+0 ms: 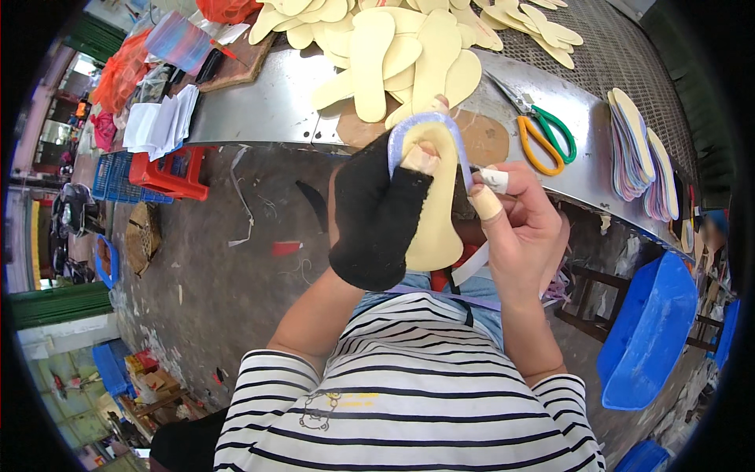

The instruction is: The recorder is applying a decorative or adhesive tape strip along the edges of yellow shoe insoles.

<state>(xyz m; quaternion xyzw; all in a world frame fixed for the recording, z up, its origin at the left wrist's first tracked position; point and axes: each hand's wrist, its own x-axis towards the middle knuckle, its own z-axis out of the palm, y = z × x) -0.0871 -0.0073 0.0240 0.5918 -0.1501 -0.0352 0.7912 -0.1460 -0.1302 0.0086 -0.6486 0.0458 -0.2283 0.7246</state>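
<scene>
A cream insole (435, 240) stands tilted in front of me, with a lavender edging strip (395, 149) running around its rounded upper end. My left hand (373, 216), in a black glove with bare, taped fingertips, grips the insole, its thumb pressed on the face. At the insole's right edge, the taped thumb and forefinger of my right hand (523, 224) pinch the lavender strip. Scissors (525, 141) with one orange and one green handle lie on the metal table (259, 110), beyond my right hand. More lavender strip crosses my lap.
Loose cream insoles (373, 67) are heaped at the table's far side, beside a dark mesh surface (605, 59). Stacked edged insoles (629, 149) sit at the right. White papers (161, 122) and a red stool (169, 173) are at the left; a blue tub (645, 334) is at the lower right.
</scene>
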